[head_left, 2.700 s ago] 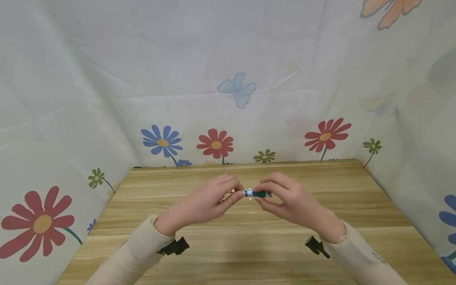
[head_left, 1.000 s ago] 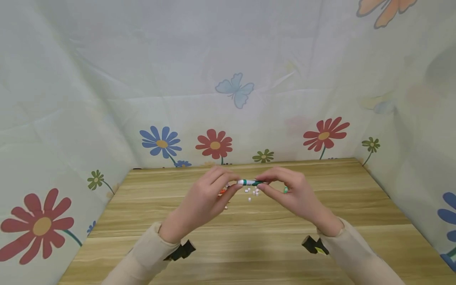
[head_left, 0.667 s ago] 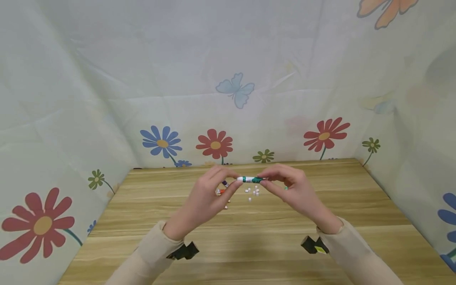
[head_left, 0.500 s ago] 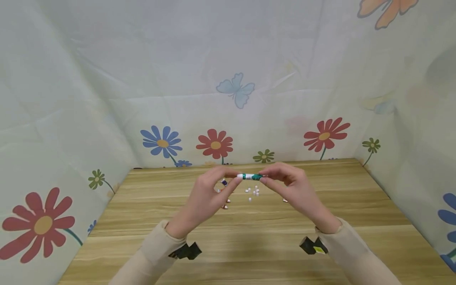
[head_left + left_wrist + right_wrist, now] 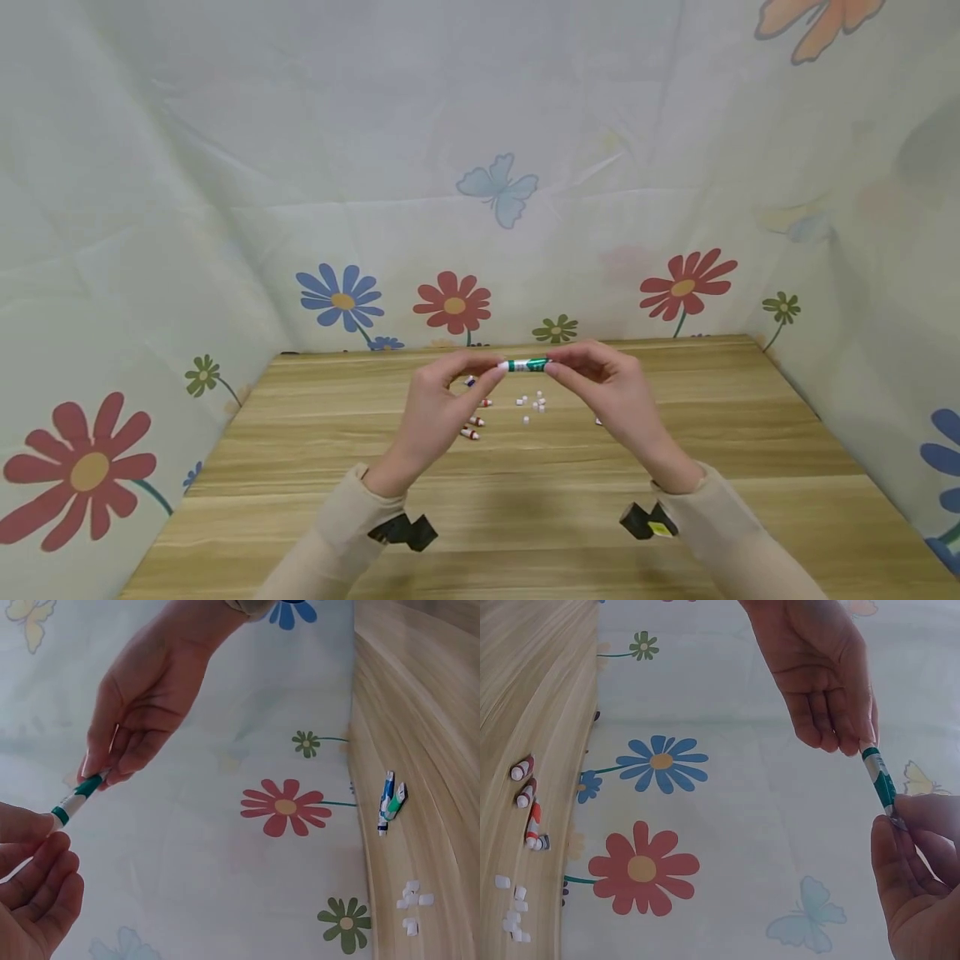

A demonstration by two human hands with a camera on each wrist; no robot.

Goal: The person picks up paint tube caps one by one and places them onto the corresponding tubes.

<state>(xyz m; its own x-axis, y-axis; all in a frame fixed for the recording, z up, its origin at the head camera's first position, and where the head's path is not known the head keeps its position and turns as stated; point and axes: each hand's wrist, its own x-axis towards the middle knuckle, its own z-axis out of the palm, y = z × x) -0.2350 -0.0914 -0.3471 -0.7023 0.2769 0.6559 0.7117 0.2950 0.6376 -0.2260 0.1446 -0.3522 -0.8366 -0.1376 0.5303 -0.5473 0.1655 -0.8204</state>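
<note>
A small green-and-white paint tube (image 5: 527, 365) is held level between both hands, raised above the table. My left hand (image 5: 438, 404) pinches its white tip between thumb and fingers. The thumb and fingers of my right hand (image 5: 611, 396) grip the opposite end. That end looks flat and silvery in the right wrist view, where the paint tube (image 5: 881, 778) slants between the two hands. In the left wrist view the left hand (image 5: 34, 889) is near the camera and the right hand (image 5: 150, 690) reaches in from above.
Several small white caps (image 5: 526, 403) lie scattered mid-table. Red and orange tubes (image 5: 532, 823) are on the left of the wooden table (image 5: 517, 517), partly behind the left hand. Blue and green tubes (image 5: 390, 802) lie on the right. A flower-patterned cloth (image 5: 390, 125) surrounds the table.
Both hands have risen with the paint tube between them, up and away from the tabletop. White caps and the tubes at left have come into sight beneath.
</note>
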